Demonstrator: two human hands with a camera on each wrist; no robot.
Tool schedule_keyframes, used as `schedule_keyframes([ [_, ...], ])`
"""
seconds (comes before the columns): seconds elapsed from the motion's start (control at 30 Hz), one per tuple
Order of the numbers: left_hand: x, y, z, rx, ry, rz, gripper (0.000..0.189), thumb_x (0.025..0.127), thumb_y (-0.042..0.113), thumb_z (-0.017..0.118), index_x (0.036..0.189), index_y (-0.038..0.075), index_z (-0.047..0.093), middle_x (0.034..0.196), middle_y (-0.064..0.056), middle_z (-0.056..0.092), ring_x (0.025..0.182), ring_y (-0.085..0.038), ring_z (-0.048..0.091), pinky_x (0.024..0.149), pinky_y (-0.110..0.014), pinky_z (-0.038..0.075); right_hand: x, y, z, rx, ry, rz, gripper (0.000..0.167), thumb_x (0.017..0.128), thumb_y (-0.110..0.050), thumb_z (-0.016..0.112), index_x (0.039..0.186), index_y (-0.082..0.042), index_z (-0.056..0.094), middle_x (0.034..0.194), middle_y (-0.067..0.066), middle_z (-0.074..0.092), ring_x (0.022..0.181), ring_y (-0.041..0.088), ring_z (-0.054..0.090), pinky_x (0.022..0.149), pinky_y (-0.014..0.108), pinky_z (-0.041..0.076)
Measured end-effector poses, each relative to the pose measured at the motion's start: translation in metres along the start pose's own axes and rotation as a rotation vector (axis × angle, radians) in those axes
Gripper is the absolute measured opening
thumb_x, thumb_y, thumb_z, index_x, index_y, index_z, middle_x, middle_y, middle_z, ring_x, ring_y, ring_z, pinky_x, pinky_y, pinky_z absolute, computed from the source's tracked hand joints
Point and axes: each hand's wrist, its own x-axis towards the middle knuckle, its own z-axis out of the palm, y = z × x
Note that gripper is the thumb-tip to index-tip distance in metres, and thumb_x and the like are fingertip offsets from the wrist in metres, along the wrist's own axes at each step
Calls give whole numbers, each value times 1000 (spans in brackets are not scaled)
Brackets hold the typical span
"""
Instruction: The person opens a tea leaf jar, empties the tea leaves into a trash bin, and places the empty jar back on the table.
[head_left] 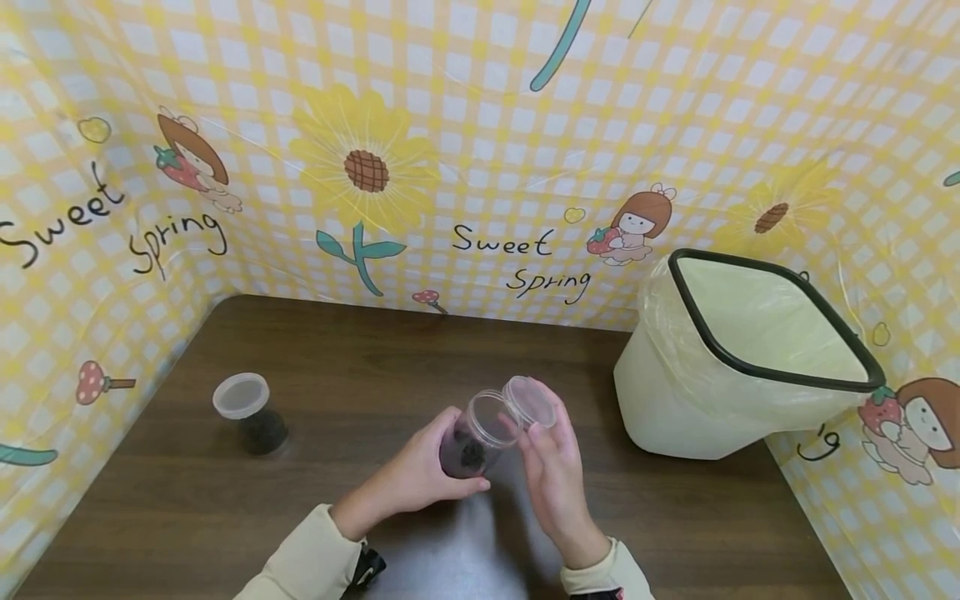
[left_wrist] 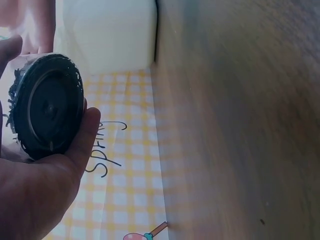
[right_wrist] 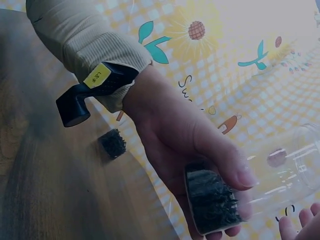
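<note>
Yellow gingham sheet [head_left: 495, 142] hanging round wood-grain table [head_left: 337, 358]. Left hand [head_left: 412, 479] gripping uncapped jar [head_left: 459, 446] of dark shreds [head_left: 472, 455], right hand [head_left: 557, 479] pinching lid [head_left: 531, 402]; capped jar [head_left: 252, 412], lined bin [head_left: 678, 400] just sitting either side.

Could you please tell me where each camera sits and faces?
Head: on the head, facing forward and down at the table; left hand, right hand and sleeves show.
Left wrist: on that wrist, facing the held jar and bin; left hand and part of right hand show.
Right wrist: on that wrist, facing the held jar; left hand, left sleeve, right fingertips show.
Head and right wrist share another jar.
</note>
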Motion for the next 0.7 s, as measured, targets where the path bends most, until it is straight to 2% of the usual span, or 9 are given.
schedule_keyframes([
  [0.17,-2,-2,-3,19,7,-6,65,71,23,93,122,14,54,115,5,63,104,-14,59,93,-34,47,0,-5,-4,12,34,-13,50,101,0,39,150,5,32,146,13,49,137,23,47,110,41,42],
  [0.33,-6,-8,-8,23,14,-17,65,71,24,93,122,14,54,115,4,63,105,-15,59,94,-35,47,1,-7,-9,6,30,-21,53,100,0,38,153,5,30,148,15,49,139,24,44,109,42,43],
  [0.53,-11,-14,-11,35,32,-10,65,70,24,94,121,15,55,112,6,63,101,-13,60,91,-33,48,-1,-9,-13,43,30,-33,60,97,6,37,154,9,19,149,17,47,138,26,44,109,43,43],
  [0.7,-14,-18,-15,51,41,-10,65,70,26,94,121,16,55,109,7,63,99,-11,60,90,-32,48,-4,-10,-18,61,39,-44,63,95,12,39,153,11,17,147,19,47,135,27,47,109,44,43],
])
